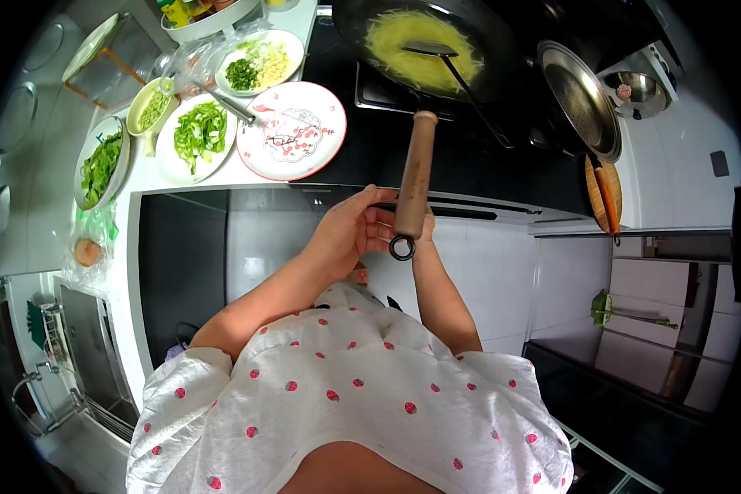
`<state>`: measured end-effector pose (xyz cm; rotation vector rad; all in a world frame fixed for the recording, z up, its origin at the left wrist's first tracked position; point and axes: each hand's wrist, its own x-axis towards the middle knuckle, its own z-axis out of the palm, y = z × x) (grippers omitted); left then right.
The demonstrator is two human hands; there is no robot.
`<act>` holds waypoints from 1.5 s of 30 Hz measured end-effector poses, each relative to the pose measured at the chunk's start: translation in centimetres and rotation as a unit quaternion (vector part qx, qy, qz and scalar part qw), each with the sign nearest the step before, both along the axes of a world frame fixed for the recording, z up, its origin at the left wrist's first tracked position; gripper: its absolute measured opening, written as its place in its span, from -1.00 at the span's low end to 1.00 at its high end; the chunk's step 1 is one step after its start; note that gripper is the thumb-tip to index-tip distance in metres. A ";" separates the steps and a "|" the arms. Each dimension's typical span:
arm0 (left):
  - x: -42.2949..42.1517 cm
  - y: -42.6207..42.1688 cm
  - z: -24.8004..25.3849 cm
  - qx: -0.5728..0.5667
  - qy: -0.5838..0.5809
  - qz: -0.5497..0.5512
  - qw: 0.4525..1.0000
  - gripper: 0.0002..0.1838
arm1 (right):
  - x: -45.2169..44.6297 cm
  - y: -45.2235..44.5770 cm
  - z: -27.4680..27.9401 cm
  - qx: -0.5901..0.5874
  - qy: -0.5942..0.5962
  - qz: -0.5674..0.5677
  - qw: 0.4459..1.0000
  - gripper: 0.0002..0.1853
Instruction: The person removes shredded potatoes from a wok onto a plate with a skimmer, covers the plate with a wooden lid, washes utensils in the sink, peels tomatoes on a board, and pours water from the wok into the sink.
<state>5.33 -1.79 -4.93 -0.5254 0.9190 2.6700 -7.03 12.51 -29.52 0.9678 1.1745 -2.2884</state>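
Observation:
My left hand [356,226] is beside and partly under the wooden handle [417,169] of the wok, its fingers apart and nothing visible in them. Behind that same handle is my right hand [425,234], mostly hidden, so its fingers do not show. The handle ends in a metal ring near both hands. In the black wok [350,29], pale yellow-green shreds [387,51] lie in liquid. A dark spatula [467,86] rests with its blade in the shreds and its shaft over the wok's rim.
A floral plate [325,132] stands at the counter's edge, near plates of sliced green peppers [199,136], chopped seasonings [258,64] and leafy greens [100,169]. A metal pan [583,99] sits to the right of the wok. A sink [97,350] lies at left.

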 end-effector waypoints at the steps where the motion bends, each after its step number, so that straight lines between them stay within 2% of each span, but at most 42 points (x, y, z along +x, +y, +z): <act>1: 0.2 -0.1 -0.2 0.011 -0.001 0.003 1.000 -0.56 | 0.3 0.1 0.2 -0.017 0.000 -0.014 1.000 -0.63; 5: 0.8 -0.5 0.2 0.017 -0.013 0.001 1.000 -0.55 | 0.4 0.6 0.8 -0.020 0.033 -0.032 0.999 -0.63; 7: 1.3 -0.8 0.3 0.007 -0.015 -0.008 1.000 -0.51 | 0.4 0.9 0.9 0.022 0.059 0.003 0.998 -0.66; 12: 2.9 -1.5 -0.6 -0.005 -0.022 0.002 1.000 -0.55 | -0.1 1.1 1.0 0.113 0.129 0.096 0.980 -0.73; 14: 3.3 -1.7 -1.6 0.013 -0.010 0.014 1.000 -0.56 | -0.4 0.4 0.1 0.113 0.113 0.014 0.987 -0.76; 16: 3.7 -2.0 -2.0 0.016 -0.017 0.031 0.999 -0.58 | -0.4 0.2 0.1 0.145 0.090 -0.010 0.985 -0.77; 17: 3.7 -2.2 -2.2 0.017 -0.019 0.039 0.999 -0.59 | -1.2 0.4 -0.9 0.160 0.080 -0.020 0.984 -0.80; 20: 4.1 -2.4 -3.0 0.032 -0.027 0.071 0.997 -0.60 | -0.6 -0.3 1.4 0.155 0.064 -0.032 0.985 -0.83; 24: 4.1 -2.4 -3.8 0.046 -0.028 0.077 0.996 -0.61 | -1.1 -0.3 1.2 0.161 0.064 -0.036 0.984 -0.88; 28: 4.6 -2.4 -3.2 0.041 -0.047 0.072 0.995 -0.62 | -0.5 -0.6 2.3 0.059 0.050 0.014 0.997 -0.68; 29: 4.6 -2.4 -3.1 0.039 -0.055 0.071 0.995 -0.62 | -1.5 -0.2 0.9 0.037 -0.017 -0.025 0.999 -0.41; 33: 5.4 -2.3 -4.4 0.052 -0.063 0.096 0.992 -0.62 | -2.3 1.1 -1.1 -0.098 -0.060 0.074 0.991 -0.21; 35: 5.8 -2.2 -4.4 0.049 -0.085 0.104 0.990 -0.62 | -2.0 0.8 -0.8 -0.028 -0.063 0.049 0.996 -0.23; 36: 5.9 -2.2 -4.5 0.052 -0.085 0.107 0.989 -0.62 | -1.3 -0.6 1.3 0.007 -0.061 0.037 0.997 -0.24; 37: 6.0 -2.2 -4.7 0.054 -0.086 0.110 0.989 -0.62 | 1.2 -3.0 5.8 0.009 -0.001 0.005 1.000 -0.36; 40: 6.1 -2.4 -4.6 0.052 -0.087 0.115 0.988 -0.62 | 0.4 -1.1 3.2 0.020 0.075 0.058 0.995 -0.52; 41: 6.3 -2.4 -4.5 0.049 -0.089 0.116 0.988 -0.62 | 0.0 -0.8 2.9 0.014 0.081 0.049 0.995 -0.66; 45: 6.8 -2.5 -5.4 0.062 -0.077 0.129 0.987 -0.62 | -0.7 -0.9 1.9 -0.001 0.071 0.007 0.997 -0.68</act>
